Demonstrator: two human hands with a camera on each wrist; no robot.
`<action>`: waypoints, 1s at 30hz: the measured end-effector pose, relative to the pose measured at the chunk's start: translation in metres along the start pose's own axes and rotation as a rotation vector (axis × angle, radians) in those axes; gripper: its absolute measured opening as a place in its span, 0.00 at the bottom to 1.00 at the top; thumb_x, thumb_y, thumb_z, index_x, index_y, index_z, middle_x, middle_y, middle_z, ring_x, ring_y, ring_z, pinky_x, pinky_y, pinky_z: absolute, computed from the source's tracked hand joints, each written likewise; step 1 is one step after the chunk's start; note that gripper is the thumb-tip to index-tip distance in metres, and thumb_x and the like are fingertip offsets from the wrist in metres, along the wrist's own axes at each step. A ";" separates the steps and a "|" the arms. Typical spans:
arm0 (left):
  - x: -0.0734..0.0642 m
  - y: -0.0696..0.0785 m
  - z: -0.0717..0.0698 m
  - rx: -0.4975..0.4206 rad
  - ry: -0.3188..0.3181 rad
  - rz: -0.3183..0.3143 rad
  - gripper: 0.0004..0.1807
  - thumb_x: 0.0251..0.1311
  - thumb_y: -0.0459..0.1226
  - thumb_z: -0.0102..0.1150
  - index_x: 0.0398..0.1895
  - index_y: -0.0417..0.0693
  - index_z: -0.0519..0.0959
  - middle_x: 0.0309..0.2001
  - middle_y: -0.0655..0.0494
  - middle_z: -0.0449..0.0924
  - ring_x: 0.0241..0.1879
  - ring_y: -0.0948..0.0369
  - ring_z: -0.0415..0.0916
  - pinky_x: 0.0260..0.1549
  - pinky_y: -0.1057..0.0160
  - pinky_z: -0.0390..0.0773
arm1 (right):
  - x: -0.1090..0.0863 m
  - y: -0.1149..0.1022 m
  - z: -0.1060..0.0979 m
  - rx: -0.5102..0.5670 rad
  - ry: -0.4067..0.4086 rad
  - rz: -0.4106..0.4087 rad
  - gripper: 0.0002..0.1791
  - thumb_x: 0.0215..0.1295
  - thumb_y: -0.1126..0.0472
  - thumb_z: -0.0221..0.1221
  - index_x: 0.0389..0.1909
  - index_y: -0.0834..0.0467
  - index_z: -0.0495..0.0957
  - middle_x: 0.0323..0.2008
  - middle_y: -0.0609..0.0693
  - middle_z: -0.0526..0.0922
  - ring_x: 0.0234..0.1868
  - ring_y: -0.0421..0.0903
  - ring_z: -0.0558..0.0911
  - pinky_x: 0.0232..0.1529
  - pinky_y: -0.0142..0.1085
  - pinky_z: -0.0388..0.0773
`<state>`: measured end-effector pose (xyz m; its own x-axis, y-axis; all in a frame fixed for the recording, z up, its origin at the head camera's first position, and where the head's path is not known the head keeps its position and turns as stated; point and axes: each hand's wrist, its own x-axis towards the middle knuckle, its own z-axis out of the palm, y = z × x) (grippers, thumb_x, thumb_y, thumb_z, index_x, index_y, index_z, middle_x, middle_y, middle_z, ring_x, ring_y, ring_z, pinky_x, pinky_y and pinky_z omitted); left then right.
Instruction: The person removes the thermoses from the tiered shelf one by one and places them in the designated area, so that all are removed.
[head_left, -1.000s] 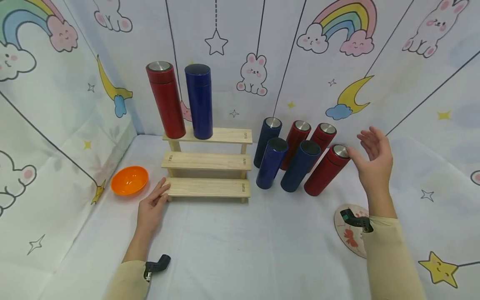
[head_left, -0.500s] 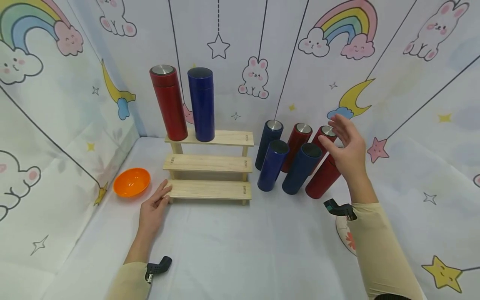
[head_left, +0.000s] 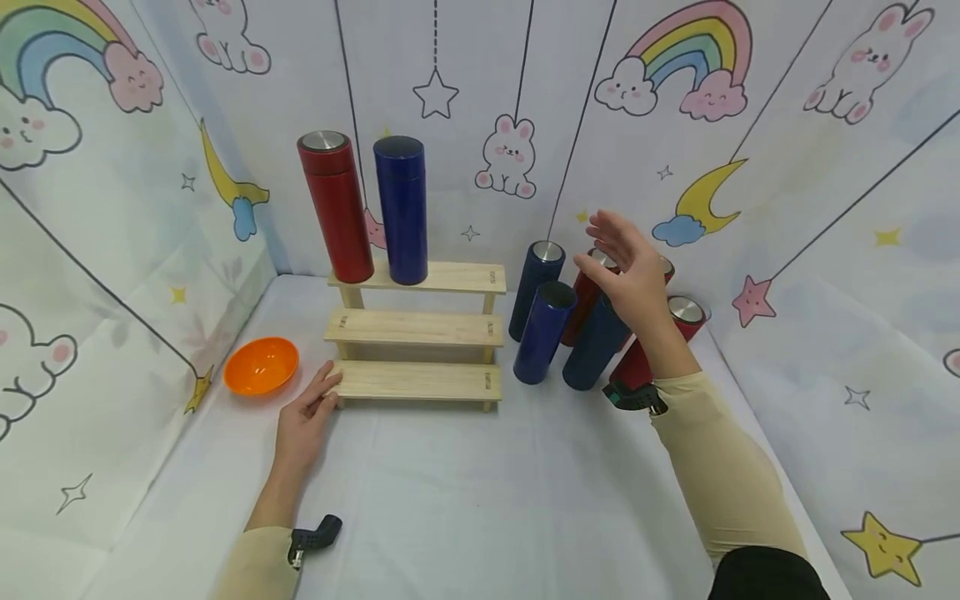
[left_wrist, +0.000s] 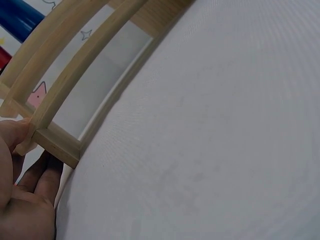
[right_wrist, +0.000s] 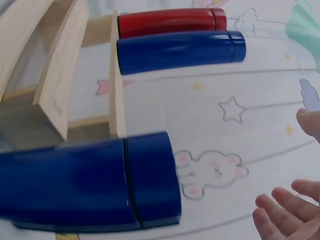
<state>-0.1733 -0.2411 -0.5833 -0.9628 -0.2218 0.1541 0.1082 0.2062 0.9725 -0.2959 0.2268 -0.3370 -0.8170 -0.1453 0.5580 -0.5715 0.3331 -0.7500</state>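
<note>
My left hand (head_left: 302, 425) holds the left end of the lowest step of a three-step wooden display stand (head_left: 416, 381). In the left wrist view its thumb (left_wrist: 17, 131) lies against the board's end, with the fingers (left_wrist: 47, 185) beside the leg. A red thermos flask (head_left: 337, 217) and a blue thermos flask (head_left: 402, 217) stand upright on the top step. Several more flasks stand to the stand's right, among them a blue flask (head_left: 542, 337) and a dark blue flask (head_left: 588, 348). Above them hovers my right hand (head_left: 636, 279), fingers apart and holding nothing, partly hiding the red flasks behind.
An orange bowl (head_left: 261, 367) sits left of the stand. Another red flask (head_left: 633, 365) is at the group's right edge, partly behind the right wrist. White printed cloth (head_left: 465, 67) rises behind and at both sides of the white tabletop (head_left: 450, 492).
My right hand has moved left across the flasks, from beside the rightmost red one to above the middle of the group. My left hand stays at the stand.
</note>
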 end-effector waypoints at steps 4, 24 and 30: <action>-0.001 0.000 0.000 0.008 -0.007 -0.008 0.21 0.81 0.31 0.59 0.73 0.45 0.80 0.81 0.56 0.67 0.81 0.56 0.61 0.61 0.82 0.69 | 0.007 0.002 0.015 0.002 -0.026 -0.013 0.35 0.73 0.64 0.70 0.78 0.58 0.72 0.71 0.54 0.79 0.72 0.53 0.78 0.75 0.44 0.72; -0.001 0.002 -0.001 0.032 -0.005 -0.003 0.21 0.82 0.33 0.57 0.73 0.45 0.80 0.81 0.57 0.67 0.81 0.59 0.61 0.63 0.81 0.68 | 0.045 -0.009 0.085 0.071 -0.166 -0.018 0.35 0.73 0.59 0.71 0.77 0.60 0.72 0.71 0.55 0.79 0.70 0.49 0.80 0.73 0.39 0.73; -0.001 0.002 -0.002 0.034 -0.008 0.004 0.21 0.82 0.33 0.58 0.73 0.45 0.80 0.81 0.56 0.67 0.80 0.61 0.62 0.63 0.81 0.68 | 0.054 -0.012 0.107 0.033 -0.216 0.003 0.36 0.74 0.55 0.71 0.78 0.59 0.72 0.72 0.57 0.79 0.70 0.47 0.80 0.72 0.37 0.74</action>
<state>-0.1718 -0.2420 -0.5814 -0.9644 -0.2130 0.1566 0.1040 0.2391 0.9654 -0.3416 0.1156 -0.3359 -0.8142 -0.3415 0.4695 -0.5683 0.3040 -0.7646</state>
